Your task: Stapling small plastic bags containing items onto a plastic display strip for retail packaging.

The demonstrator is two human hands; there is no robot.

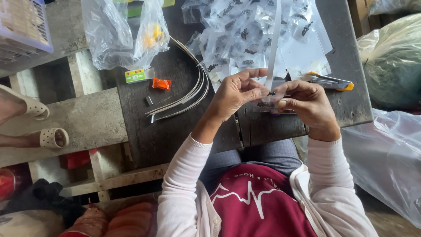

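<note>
Dark, worn wooden worktop (pixel 184 131) over rough concrete ledges, seen from above; cluttered workshop floor around it.

Nearest, centre frame: the left hand (pixel 237 93) and right hand (pixel 307 103) meet at the near edge of the board, both pinched on one small clear plastic bag (pixel 268 100) holding dark little pieces. A pale strip (pixel 274 39) rises from the bag toward the top of the frame. Judgement: the step looks like closing the bag's mouth; keep the opening flat and level between the thumbs, dark pieces settled low, strip straight before pressing.

Just right of the hands: one utility knife (pixel 330 81), grey with orange ends. Left of the hands: a bundle of thin curved metal strips (pixel 188 92), roughly three or four, hard to separate. Beside them one orange wrapped sweet (pixel 162 83), one small green-and-white box (pixel 136 75).

Farther, upper centre: heap of filled small bags (pixel 245 30), too many and overlapping to count. Upper left: one large clear bag (pixel 123 30) with yellow bits, one lilac basket (pixel 22 26).

Left edge: two feet in pale sandals (pixel 41 123), another person's.
</note>
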